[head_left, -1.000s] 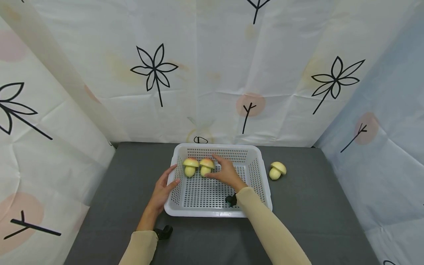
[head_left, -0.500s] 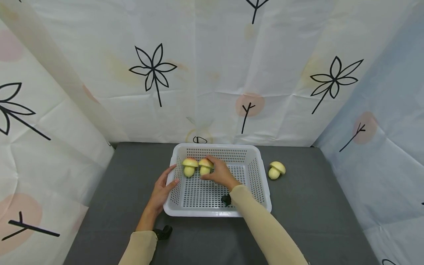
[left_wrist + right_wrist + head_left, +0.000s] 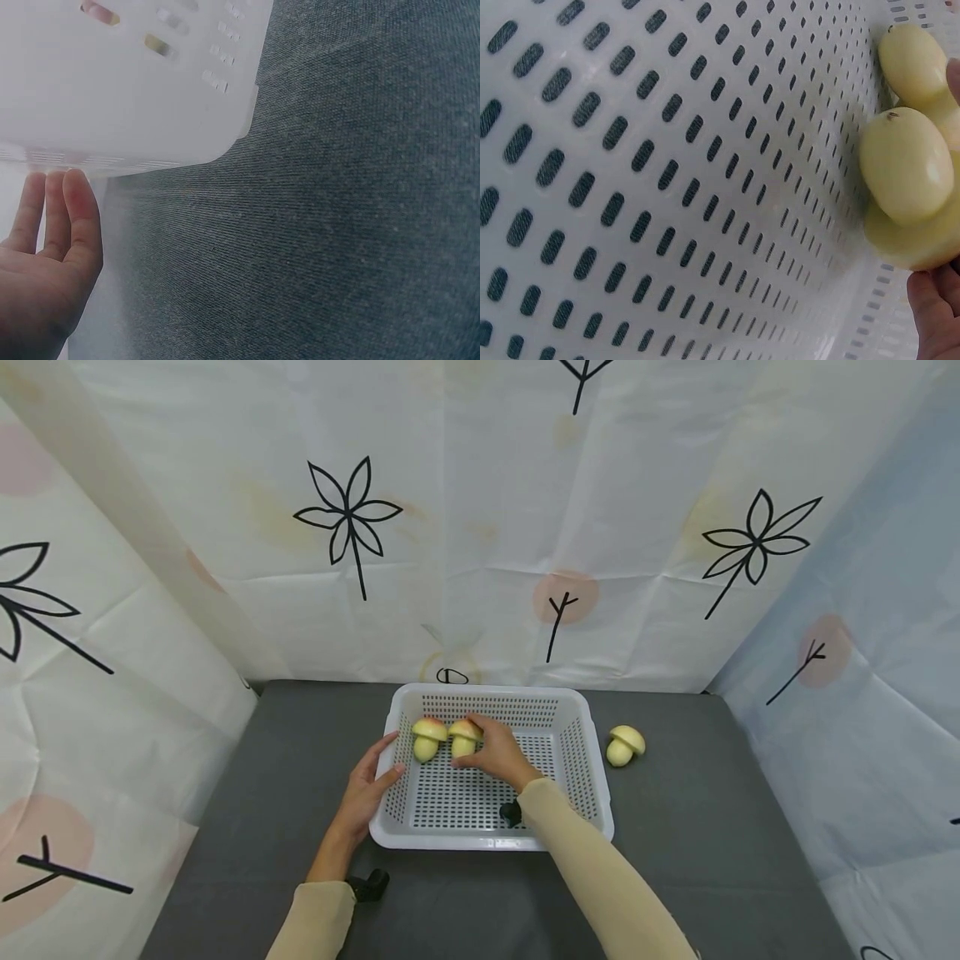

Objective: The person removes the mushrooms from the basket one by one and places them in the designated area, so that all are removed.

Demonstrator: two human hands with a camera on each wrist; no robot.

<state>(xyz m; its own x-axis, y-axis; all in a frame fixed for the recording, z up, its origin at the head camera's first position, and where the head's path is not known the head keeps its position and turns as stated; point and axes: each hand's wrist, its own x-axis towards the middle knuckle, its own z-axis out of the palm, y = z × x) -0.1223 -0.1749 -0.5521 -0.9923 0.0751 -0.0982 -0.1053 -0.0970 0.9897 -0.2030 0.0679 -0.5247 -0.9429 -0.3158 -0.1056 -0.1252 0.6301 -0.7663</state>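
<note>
Inside the white plastic basket (image 3: 487,843), two toy mushrooms stand side by side near its left end. My right hand (image 3: 501,756) holds the right mushroom (image 3: 462,747), fingers at its reddish cap and thumb by its pale stem. The left mushroom (image 3: 426,748) is close beside it. In the right wrist view, the held mushroom (image 3: 906,165) shows its rounded stem end. My left hand (image 3: 366,787) grips the basket's left side, thumb over the rim. In the left wrist view, several fingertips (image 3: 79,187) meet the basket's outer wall (image 3: 120,97).
A third toy mushroom (image 3: 626,745), yellow-capped, lies on the grey table (image 3: 690,827) to the right of the basket. Patterned white cloth (image 3: 480,527) hangs behind the table and along both sides. A dark wrist camera (image 3: 369,887) sits on the left wrist.
My right hand has moved a little left and closed in on the right mushroom. My left hand stays at the basket's side, and the basket keeps its place.
</note>
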